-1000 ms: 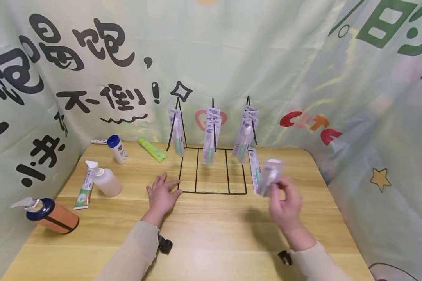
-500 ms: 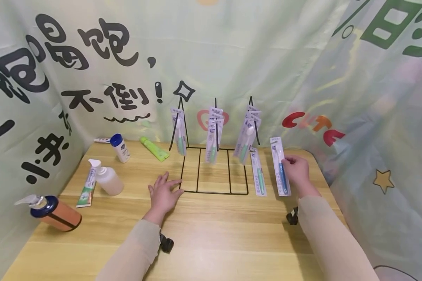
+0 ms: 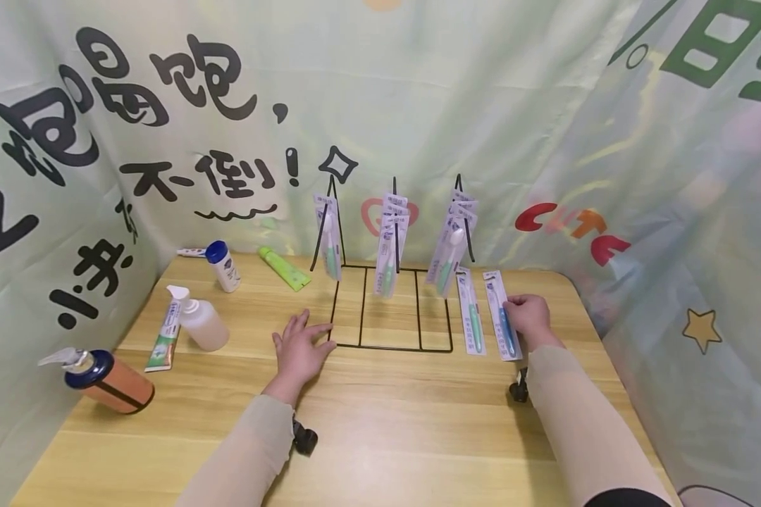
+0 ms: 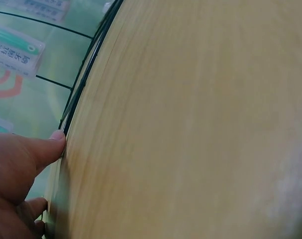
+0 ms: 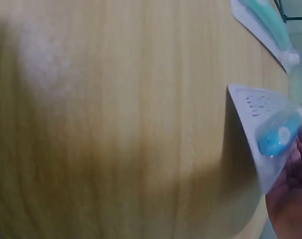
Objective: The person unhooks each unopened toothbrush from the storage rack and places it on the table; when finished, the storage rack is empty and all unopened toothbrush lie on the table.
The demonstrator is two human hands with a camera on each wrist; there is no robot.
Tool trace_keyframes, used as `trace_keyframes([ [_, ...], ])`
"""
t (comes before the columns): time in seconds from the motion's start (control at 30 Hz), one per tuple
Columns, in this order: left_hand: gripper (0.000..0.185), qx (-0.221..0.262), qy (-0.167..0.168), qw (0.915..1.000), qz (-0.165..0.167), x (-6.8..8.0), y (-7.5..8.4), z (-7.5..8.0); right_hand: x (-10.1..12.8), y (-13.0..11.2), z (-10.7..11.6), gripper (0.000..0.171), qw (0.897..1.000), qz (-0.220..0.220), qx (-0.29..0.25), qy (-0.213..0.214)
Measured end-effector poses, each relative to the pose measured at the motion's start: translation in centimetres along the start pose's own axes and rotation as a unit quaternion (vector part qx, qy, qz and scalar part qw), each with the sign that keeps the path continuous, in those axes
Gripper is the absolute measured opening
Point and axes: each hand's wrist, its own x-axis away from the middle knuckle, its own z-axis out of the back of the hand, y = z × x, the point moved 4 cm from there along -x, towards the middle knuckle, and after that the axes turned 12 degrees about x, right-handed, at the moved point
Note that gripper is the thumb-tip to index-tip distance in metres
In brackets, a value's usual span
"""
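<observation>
Tabletop gives passage before the rack; hanging toothbrushes obstruct, rear clearance unclear.

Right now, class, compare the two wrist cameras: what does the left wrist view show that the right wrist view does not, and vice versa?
Only the left: the left hand, thumb against the black rack; a hanging green-handled toothbrush pack; a reddish print.

Only the right: the right hand holding the blue-handled toothbrush pack; another green-handled pack lying on the table.

Both: wooden table, pale green backdrop and black wire, just a corner in the right view.
</observation>
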Motion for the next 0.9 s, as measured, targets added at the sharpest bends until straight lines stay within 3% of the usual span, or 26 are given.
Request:
trace_keyframes([
  [0.37, 0.041, -0.002, -0.001, 1.0000, -0.001, -0.2, -0.2, -0.2, 1.6, -1.3, 0.9, 0.039, 0.999, 0.037, 0.018, 0.026],
  [0.53, 0.041, -0.002, -0.002, 1.0000, 0.000, -0.1, -0.2, -0.1, 4.4, -4.1, 1.0, 0.032, 0.990, 0.104, -0.005, 0.096],
  [0.63, 0.042, -0.005, -0.003, 1.0000, 0.000, -0.1, -0.1, -0.1, 7.1, -6.4, 0.1, 0.021, 0.973, 0.164, -0.078, 0.144],
  [0.7, 0.041, -0.005, -0.003, 1.0000, -0.001, 0.0, -0.1, 0.0, 9.3, -8.5, -0.8, 0.015, 0.956, 0.214, -0.137, 0.149],
  [0.77, 0.041, -0.004, -0.003, 1.0000, -0.002, 0.0, 0.0, 0.0, 11.5, -10.7, -1.8, 0.010, 0.936, 0.263, -0.191, 0.136],
  [0.9, 0.041, 0.002, -0.005, 1.0000, -0.002, 0.0, 0.1, 0.0, 15.3, -15.8, -4.0, 0.011, 0.899, 0.343, -0.265, 0.061],
])
